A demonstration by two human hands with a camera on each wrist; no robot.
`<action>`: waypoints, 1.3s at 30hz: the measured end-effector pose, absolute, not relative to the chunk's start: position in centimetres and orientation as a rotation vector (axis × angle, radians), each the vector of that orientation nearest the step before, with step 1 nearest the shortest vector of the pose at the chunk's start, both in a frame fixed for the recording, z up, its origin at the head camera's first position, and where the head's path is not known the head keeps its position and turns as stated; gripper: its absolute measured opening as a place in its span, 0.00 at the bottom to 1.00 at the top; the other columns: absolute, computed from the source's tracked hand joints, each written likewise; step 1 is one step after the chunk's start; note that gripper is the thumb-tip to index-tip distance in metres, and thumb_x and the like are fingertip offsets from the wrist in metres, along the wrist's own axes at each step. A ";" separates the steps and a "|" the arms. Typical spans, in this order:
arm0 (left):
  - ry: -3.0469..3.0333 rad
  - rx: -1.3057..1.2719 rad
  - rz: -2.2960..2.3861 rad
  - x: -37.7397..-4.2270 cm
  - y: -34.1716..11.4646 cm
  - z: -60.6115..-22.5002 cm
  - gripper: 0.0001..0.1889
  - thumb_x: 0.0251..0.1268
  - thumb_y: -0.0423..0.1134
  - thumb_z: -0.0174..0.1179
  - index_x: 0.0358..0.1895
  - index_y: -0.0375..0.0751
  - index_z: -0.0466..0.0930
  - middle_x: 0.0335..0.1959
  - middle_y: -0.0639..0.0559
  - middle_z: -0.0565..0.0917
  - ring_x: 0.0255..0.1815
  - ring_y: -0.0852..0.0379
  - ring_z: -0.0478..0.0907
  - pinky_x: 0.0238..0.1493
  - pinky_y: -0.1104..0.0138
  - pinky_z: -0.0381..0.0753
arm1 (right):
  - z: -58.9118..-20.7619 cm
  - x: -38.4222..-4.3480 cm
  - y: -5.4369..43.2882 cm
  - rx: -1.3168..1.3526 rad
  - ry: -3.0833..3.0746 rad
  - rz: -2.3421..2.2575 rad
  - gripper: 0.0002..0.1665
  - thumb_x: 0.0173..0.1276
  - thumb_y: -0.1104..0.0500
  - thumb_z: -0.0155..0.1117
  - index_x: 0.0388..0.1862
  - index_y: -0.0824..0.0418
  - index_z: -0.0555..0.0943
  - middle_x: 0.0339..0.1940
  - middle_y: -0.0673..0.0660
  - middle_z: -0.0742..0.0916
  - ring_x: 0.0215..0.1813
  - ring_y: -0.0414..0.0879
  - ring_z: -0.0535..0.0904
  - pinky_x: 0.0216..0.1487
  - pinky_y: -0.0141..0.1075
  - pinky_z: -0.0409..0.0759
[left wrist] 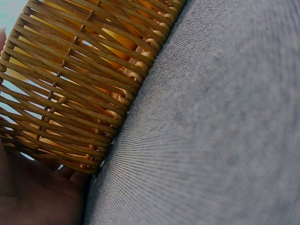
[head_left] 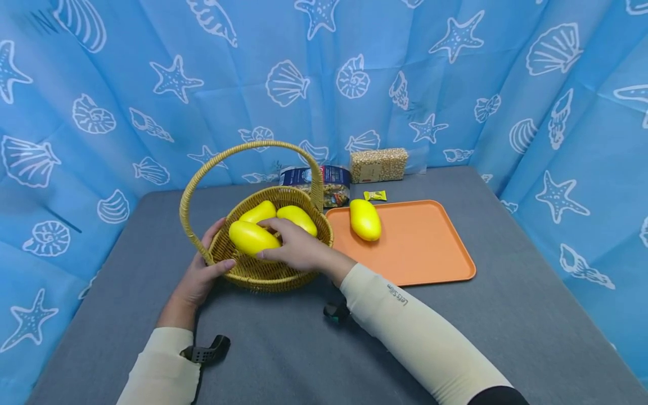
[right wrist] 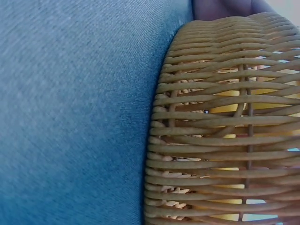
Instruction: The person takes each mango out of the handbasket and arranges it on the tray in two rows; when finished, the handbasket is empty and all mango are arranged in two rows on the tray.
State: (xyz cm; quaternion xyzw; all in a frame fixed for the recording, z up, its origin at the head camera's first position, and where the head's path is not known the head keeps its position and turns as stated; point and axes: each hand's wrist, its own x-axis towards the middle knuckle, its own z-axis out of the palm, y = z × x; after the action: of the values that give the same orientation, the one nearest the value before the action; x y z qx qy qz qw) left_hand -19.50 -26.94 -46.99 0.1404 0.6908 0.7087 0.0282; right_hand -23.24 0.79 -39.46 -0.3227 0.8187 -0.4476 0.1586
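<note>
By the right hand [head_left: 297, 245], a yellow mango [head_left: 250, 239] is pinched in the wicker basket [head_left: 273, 284], which is gripped at its side by the left hand [head_left: 198, 277]. Probably firm and slippery, it is best cupped mid-length; a second mango [head_left: 365, 220] is seen on the orange tray [head_left: 420, 250].

A woven, honey-coloured wicker basket [head_left: 268, 283] with an arched handle stands upright on the tabletop [head_left: 283, 349], its left side gripped by the left fingers [head_left: 215, 229]. The right fingers [head_left: 275, 226] hold a smooth, oblong yellow mango [head_left: 251, 239] slantwise within the basket's rim, near two similar mangoes [head_left: 298, 218] inside.
</note>
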 end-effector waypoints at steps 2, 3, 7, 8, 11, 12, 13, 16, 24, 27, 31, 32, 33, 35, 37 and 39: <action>2.135 0.429 2.187 -19.5 -26.9 -47.0 0.48 0.72 0.24 0.58 0.91 0.55 0.47 0.82 0.43 0.61 0.74 0.45 0.68 0.69 0.64 0.72 | -39.5 -23.3 1.0 -0.901 2.322 -1.347 0.41 0.81 0.51 0.70 0.85 0.58 0.67 0.75 0.57 0.77 0.70 0.48 0.74 0.68 0.44 0.74; 2.136 0.428 2.188 -19.5 -26.9 -47.0 0.48 0.72 0.24 0.58 0.91 0.55 0.48 0.82 0.43 0.61 0.75 0.43 0.67 0.70 0.64 0.71 | -39.4 -23.2 1.1 -0.887 2.314 -1.380 0.40 0.81 0.50 0.69 0.85 0.58 0.67 0.75 0.56 0.77 0.71 0.48 0.74 0.69 0.45 0.74; 2.134 0.428 2.191 -19.5 -26.9 -47.0 0.49 0.72 0.24 0.58 0.91 0.55 0.48 0.83 0.43 0.61 0.77 0.37 0.63 0.71 0.65 0.69 | -39.2 -22.9 1.7 -0.835 2.269 -1.513 0.39 0.81 0.48 0.68 0.85 0.55 0.67 0.75 0.55 0.77 0.69 0.51 0.75 0.67 0.47 0.76; 2.135 0.428 2.191 -19.5 -26.9 -47.0 0.49 0.72 0.24 0.58 0.91 0.55 0.48 0.83 0.43 0.60 0.77 0.36 0.63 0.71 0.65 0.69 | -39.0 -22.8 1.9 -0.832 2.263 -1.537 0.39 0.82 0.48 0.68 0.85 0.55 0.67 0.75 0.55 0.77 0.69 0.52 0.75 0.67 0.47 0.76; 2.139 0.429 2.192 -19.5 -26.9 -47.0 0.49 0.72 0.25 0.59 0.91 0.55 0.47 0.84 0.42 0.60 0.77 0.36 0.62 0.71 0.65 0.68 | -38.7 -22.5 2.6 -0.836 2.252 -1.588 0.39 0.82 0.47 0.67 0.85 0.55 0.68 0.77 0.54 0.76 0.67 0.53 0.76 0.65 0.47 0.77; 2.138 0.428 2.193 -19.5 -26.9 -47.0 0.49 0.72 0.25 0.59 0.91 0.55 0.47 0.85 0.41 0.59 0.77 0.37 0.63 0.71 0.65 0.68 | -38.6 -22.4 2.9 -0.840 2.248 -1.602 0.39 0.82 0.48 0.67 0.85 0.55 0.68 0.77 0.53 0.76 0.67 0.53 0.77 0.64 0.47 0.78; 2.139 0.428 2.193 -19.5 -26.9 -47.0 0.49 0.71 0.25 0.59 0.91 0.55 0.47 0.85 0.41 0.59 0.77 0.37 0.63 0.71 0.65 0.68 | -38.5 -22.3 3.2 -0.845 2.240 -1.617 0.38 0.83 0.48 0.67 0.86 0.55 0.68 0.77 0.53 0.76 0.66 0.53 0.77 0.63 0.47 0.79; 2.142 0.427 2.192 -19.4 -26.9 -47.1 0.49 0.71 0.24 0.59 0.91 0.54 0.47 0.85 0.39 0.58 0.77 0.38 0.63 0.71 0.65 0.67 | -38.4 -22.1 4.1 -0.841 2.183 -1.690 0.36 0.84 0.51 0.66 0.85 0.56 0.69 0.76 0.54 0.77 0.64 0.53 0.78 0.61 0.49 0.81; 2.146 0.423 2.190 -19.5 -27.0 -47.1 0.50 0.71 0.25 0.59 0.91 0.54 0.48 0.87 0.40 0.56 0.78 0.42 0.62 0.72 0.66 0.65 | -38.3 -21.2 6.5 -0.747 2.059 -1.834 0.34 0.84 0.54 0.65 0.84 0.57 0.68 0.72 0.58 0.78 0.63 0.57 0.79 0.62 0.59 0.80; 2.140 0.425 2.193 -19.5 -26.9 -47.1 0.49 0.71 0.24 0.59 0.91 0.54 0.48 0.87 0.40 0.55 0.79 0.42 0.62 0.73 0.66 0.65 | -38.2 -20.7 7.4 -0.720 2.023 -1.854 0.34 0.86 0.55 0.63 0.85 0.58 0.66 0.73 0.59 0.77 0.66 0.56 0.79 0.63 0.55 0.80; 2.127 0.428 2.198 -19.6 -27.0 -47.0 0.49 0.71 0.25 0.60 0.91 0.54 0.48 0.87 0.41 0.55 0.79 0.42 0.61 0.73 0.66 0.65 | -38.3 -20.2 8.6 -0.700 1.984 -1.903 0.33 0.87 0.55 0.60 0.85 0.58 0.66 0.74 0.60 0.77 0.69 0.56 0.78 0.63 0.51 0.80; 2.125 0.429 2.198 -19.6 -27.0 -47.0 0.49 0.71 0.25 0.60 0.91 0.54 0.47 0.87 0.41 0.54 0.79 0.42 0.61 0.73 0.66 0.64 | -38.3 -20.1 9.0 -0.695 1.982 -1.915 0.33 0.87 0.55 0.60 0.85 0.58 0.66 0.74 0.60 0.76 0.69 0.57 0.78 0.63 0.51 0.80; 2.124 0.430 2.199 -19.6 -27.0 -47.0 0.49 0.71 0.25 0.60 0.91 0.54 0.47 0.87 0.41 0.54 0.79 0.43 0.61 0.73 0.66 0.64 | -38.3 -20.1 9.3 -0.690 1.980 -1.926 0.33 0.88 0.55 0.60 0.85 0.58 0.65 0.74 0.61 0.76 0.68 0.58 0.78 0.62 0.52 0.80; 2.122 0.433 2.200 -19.6 -27.0 -47.0 0.49 0.71 0.25 0.60 0.91 0.54 0.47 0.87 0.41 0.54 0.79 0.43 0.61 0.73 0.66 0.64 | -38.4 -20.0 10.1 -0.676 1.992 -1.940 0.33 0.87 0.55 0.60 0.85 0.58 0.66 0.74 0.61 0.76 0.68 0.58 0.79 0.61 0.54 0.80; 2.121 0.435 2.201 -19.6 -27.0 -47.0 0.49 0.71 0.25 0.59 0.91 0.54 0.47 0.87 0.41 0.54 0.79 0.43 0.61 0.73 0.66 0.64 | -38.4 -20.0 10.9 -0.657 2.000 -1.953 0.33 0.87 0.55 0.60 0.85 0.58 0.66 0.74 0.62 0.76 0.67 0.59 0.79 0.61 0.57 0.81; 2.121 0.436 2.202 -19.6 -27.0 -47.0 0.49 0.71 0.25 0.59 0.91 0.54 0.47 0.87 0.41 0.54 0.79 0.44 0.61 0.73 0.66 0.64 | -38.5 -20.0 11.8 -0.636 2.012 -1.964 0.33 0.88 0.55 0.60 0.85 0.59 0.65 0.74 0.62 0.75 0.68 0.59 0.79 0.61 0.56 0.81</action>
State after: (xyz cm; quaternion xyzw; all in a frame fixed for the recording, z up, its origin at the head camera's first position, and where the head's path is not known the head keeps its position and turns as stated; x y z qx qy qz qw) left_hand -19.59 -27.00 -47.04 0.1413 0.6866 0.7127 0.0268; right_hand -20.04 11.83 -38.52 -0.2188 0.6922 -0.6755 0.1291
